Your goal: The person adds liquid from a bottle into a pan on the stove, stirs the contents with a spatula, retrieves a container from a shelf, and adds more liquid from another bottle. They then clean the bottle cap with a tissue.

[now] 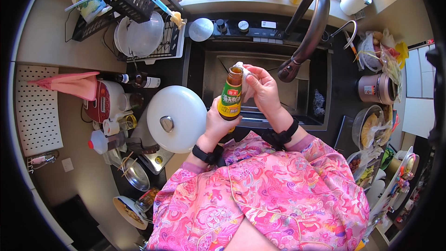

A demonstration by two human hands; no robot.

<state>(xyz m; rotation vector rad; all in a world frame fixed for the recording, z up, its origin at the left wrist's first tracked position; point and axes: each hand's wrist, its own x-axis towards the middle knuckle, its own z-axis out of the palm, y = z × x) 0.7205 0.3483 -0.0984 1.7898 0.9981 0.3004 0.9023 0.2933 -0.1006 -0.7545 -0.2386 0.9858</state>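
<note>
My left hand (pixel 220 122) grips a brown glass sauce bottle (pixel 231 94) around its lower part. The bottle has a green and yellow label, its mouth is uncapped, and it stands roughly upright at the sink's near edge. My right hand (pixel 262 85) pinches a crumpled white cloth or tissue (pixel 248 87), which touches the right side of the bottle's neck. Behind both hands lies the dark rectangular sink (pixel 216 62), with the bronze-coloured faucet (pixel 313 24) arching over its right part. I cannot see a cap for the bottle.
A large pan with a white lid (pixel 188 111) sits close to my left hand. Farther left are a dish rack (pixel 167 47) and a red rice cooker (pixel 95 103). On the right stand a pinkish lidded container (pixel 374 89) and a clear covered bowl (pixel 360 127).
</note>
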